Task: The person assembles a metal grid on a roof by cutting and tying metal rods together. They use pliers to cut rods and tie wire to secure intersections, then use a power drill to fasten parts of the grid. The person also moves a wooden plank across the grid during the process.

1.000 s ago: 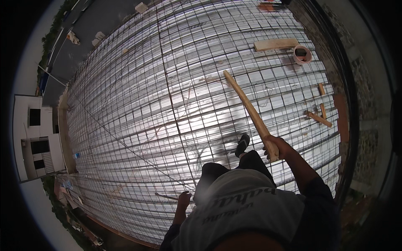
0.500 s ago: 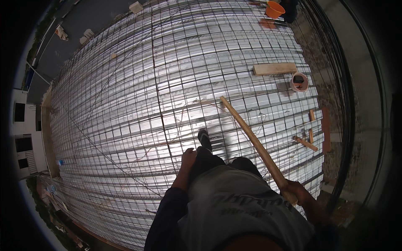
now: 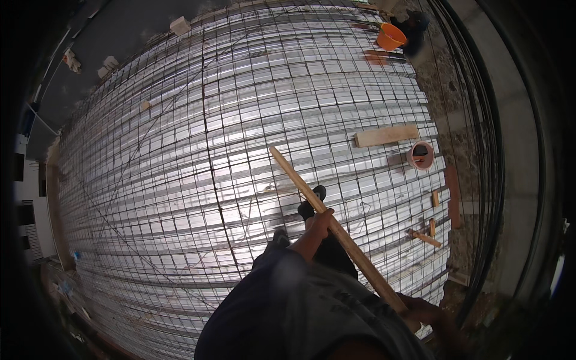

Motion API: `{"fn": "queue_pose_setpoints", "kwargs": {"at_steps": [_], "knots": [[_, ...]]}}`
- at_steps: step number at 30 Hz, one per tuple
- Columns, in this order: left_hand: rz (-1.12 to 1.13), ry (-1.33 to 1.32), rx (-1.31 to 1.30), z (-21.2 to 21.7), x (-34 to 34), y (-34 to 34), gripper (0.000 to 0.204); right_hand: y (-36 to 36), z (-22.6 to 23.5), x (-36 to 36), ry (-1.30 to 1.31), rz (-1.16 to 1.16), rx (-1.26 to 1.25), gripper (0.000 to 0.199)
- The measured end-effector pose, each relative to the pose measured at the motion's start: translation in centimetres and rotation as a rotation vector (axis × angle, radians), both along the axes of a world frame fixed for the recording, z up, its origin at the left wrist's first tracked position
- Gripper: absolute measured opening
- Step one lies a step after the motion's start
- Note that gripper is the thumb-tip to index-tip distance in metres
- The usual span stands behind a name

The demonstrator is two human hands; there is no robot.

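Dimly visible in shadow, the right hand (image 3: 418, 313) grips the wooden plank (image 3: 366, 265), the left hand (image 3: 321, 222) clasping midway.

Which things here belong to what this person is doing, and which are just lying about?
In hand:
wooden beam, held by the left hand and right hand

Apparently just lying about:
short plank
pale bucket
three small wood pieces

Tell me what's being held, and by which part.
A beam: the right hand holds it near the end closest to the body, the left hand partway along.
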State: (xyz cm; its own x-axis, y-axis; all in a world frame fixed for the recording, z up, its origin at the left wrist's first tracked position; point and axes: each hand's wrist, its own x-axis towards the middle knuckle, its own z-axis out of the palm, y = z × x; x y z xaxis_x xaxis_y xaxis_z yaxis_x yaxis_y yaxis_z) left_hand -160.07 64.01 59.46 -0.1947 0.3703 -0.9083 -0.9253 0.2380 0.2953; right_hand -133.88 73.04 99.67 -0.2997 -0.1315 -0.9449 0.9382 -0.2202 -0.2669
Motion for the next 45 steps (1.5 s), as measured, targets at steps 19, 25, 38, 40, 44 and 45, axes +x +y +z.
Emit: {"fn": "queue_pose_setpoints", "kwargs": {"at_steps": [19,25,38,40,44,45], "knots": [[-0.182,0.717,-0.314,10.3,-29.5,26.1,0.099,18.7,-9.2,-25.1,-0.042,0.323,0.574,0.092],[-0.346,0.665,-0.229,6.0,-40.1,34.8,0.104,22.9,-11.7,-36.9,0.162,0.118,0.603,0.081],[-0.556,0.270,0.372,8.6,-65.1,51.6,0.114,47.7,-21.9,-73.6,0.450,-0.790,0.205,0.052],[-0.669,0.093,0.380,11.9,-65.0,49.8,0.113,53.6,-24.9,-79.0,0.492,-0.751,0.320,0.047],[-0.477,-0.113,0.447,14.8,-66.6,54.6,0.090,61.9,-32.9,-84.0,0.486,-0.768,0.421,0.042],[-0.493,-0.052,0.459,13.3,-66.7,56.3,0.080,63.4,-34.3,-84.7,0.478,-0.765,0.468,0.041]]}}
